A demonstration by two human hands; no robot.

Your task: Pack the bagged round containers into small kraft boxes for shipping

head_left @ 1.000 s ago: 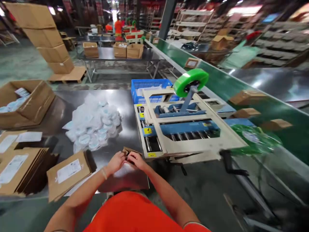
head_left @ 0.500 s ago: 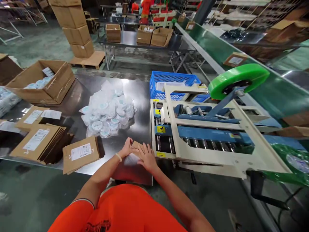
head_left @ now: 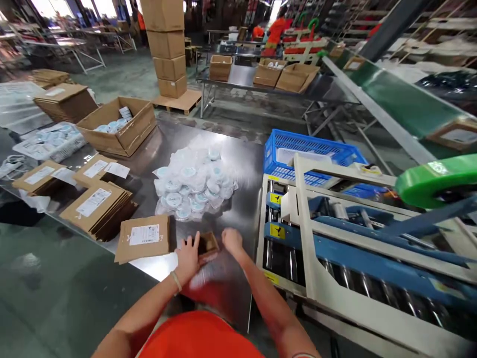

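A small cardboard box stands on the steel tabletop near its front edge, its top open and the brown inside showing. My left hand grips it at the left side, fingers over the rim. Just right of the box is my right hand, curled closed; whatever its fingers may hold is hidden. Beyond both hands lies a heap of clear plastic-wrapped round items with pale blue centres. Left of my left hand rests a stack of flat cardboard pieces with a white printed label on top.
A roller conveyor machine with a green wheel borders the table on the right. Behind it sits a blue crate. More labelled cardboard stacks and an open carton of round items occupy the table's left side.
My view has swung left. The box, earlier between both hands and looking closed from above, now shows its open inside. My right hand has come off it and curled closed.
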